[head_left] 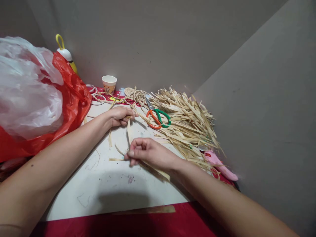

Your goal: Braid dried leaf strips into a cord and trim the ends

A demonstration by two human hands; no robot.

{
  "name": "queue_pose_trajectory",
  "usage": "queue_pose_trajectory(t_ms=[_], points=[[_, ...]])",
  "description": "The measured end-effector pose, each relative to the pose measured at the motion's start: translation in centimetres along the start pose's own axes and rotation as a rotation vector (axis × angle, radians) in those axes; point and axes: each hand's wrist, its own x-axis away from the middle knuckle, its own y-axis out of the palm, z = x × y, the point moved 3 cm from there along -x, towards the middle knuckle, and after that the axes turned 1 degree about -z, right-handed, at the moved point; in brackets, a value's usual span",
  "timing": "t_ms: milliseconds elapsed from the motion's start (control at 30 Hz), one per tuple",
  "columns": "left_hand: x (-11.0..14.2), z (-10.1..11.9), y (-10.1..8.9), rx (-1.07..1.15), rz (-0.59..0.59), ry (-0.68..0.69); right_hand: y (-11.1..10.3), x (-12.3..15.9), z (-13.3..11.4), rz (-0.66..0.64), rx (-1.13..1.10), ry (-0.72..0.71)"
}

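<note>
My left hand (122,116) is closed in a pinch on dry straw-coloured leaf strips, where they meet a plaited cord. From there a pale leaf strip (128,131) runs down to my right hand (148,152), its fingers closed round it. More strip ends stick out on both sides of my right hand. Beyond my left hand lies a tangle of plaited cord (135,94). Scissors (155,112) with one orange and one green handle rest to the right of it, partly on a big heap of dry leaf strips (185,110).
A white board (76,191) lies on a red cloth (128,227). At left bulges a white plastic bag (27,92) with a red bag (76,89). A paper cup (109,85), white rings (98,99) and a yellow-white bottle (64,53) stand behind. A pink glue gun (221,166) lies right, beside grey walls.
</note>
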Motion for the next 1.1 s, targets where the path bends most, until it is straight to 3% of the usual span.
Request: queue_pose_trajectory(t_ms=[67,133,200,333,433,567,733,1000,1100], points=[[-0.1,-0.1,-0.1,-0.045,0.009,-0.016,0.6,1.8,-0.6,-0.156,0.113,0.113],[-0.1,-0.2,-0.1,-0.082,0.005,-0.022,0.4,3.3,-2.0,-0.184,0.236,0.089],[0.0,-0.2,0.0,-0.105,-0.004,-0.021,-1.0,3.9,-3.8,-0.023,0.311,-0.028],[0.3,0.0,0.0,-0.134,-0.002,-0.029,-5.2,2.5,-6.1,0.448,0.213,-0.305],[0.4,0.1,0.0,-0.152,-0.003,-0.026,-7.6,0.1,-5.9,0.644,0.089,-0.3],[0.3,0.0,-0.1,-0.179,-0.012,-0.015,-8.1,-2.7,-5.4,0.583,-0.057,-0.234],[0.2,-0.1,-0.1,-0.169,-0.016,-0.007,-7.6,-4.3,-5.1,0.495,0.034,-0.175],[0.1,-0.1,-0.1,-0.172,-0.021,0.012,-8.7,-4.9,-4.7,0.712,0.249,-0.323],[0.1,-0.1,-0.2,-0.167,-0.027,0.018,-9.1,-4.9,-4.6,0.684,0.248,-0.289]])
